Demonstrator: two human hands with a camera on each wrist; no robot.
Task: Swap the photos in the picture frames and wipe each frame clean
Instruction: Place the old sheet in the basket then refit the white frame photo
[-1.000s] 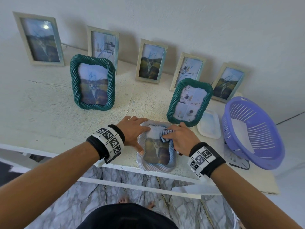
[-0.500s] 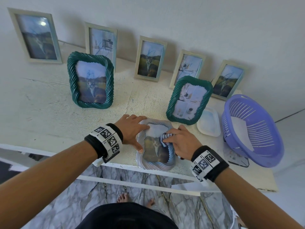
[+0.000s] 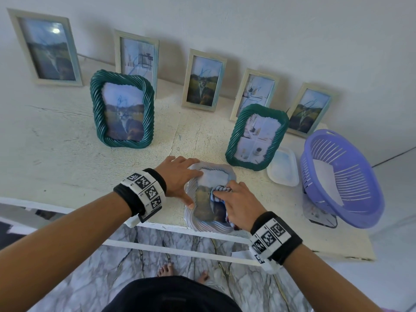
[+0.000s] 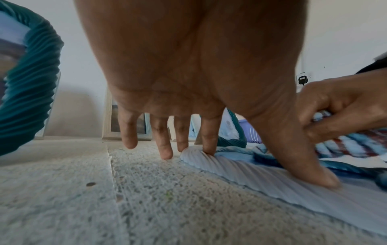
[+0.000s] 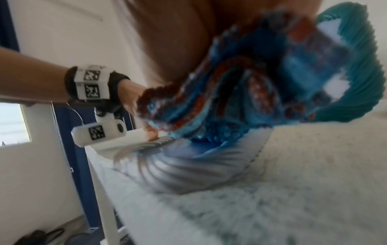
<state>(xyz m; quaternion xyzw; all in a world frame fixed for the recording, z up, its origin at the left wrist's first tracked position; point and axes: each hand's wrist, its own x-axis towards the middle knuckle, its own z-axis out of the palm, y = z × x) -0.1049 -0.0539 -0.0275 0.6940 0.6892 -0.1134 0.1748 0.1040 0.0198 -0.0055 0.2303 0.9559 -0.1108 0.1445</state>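
Head view, read from the left: the left hand (image 3: 180, 176) lies flat with fingers spread and nearly straight on the left rim of the pale ribbed frame (image 3: 202, 226), thumb pressed farther down that same edge, grasping nothing and simply pinning the frame down. That frame lies face up at the near edge of the white table (image 3: 56, 158), its long axis running away from the person, toward the wall. The left wrist view agrees: fingertips (image 4: 208, 149) and thumb bear on the ribbed border. Next comes the right hand (image 3: 238, 203), fingers curled around a bunched striped cloth (image 3: 219, 191) and pressing it onto the glass near the middle of the frame, toward its right side. The right wrist view is blurred, yet shows the cloth against the frame's inner edge. In my judgement the remaining wiping runs along the long axis, both toward the far end and back toward the person, and the cloth hand is placed for it while the other braces the opposite rim. Farther right a green twisted frame (image 3: 256, 136) stands upright, just beyond.
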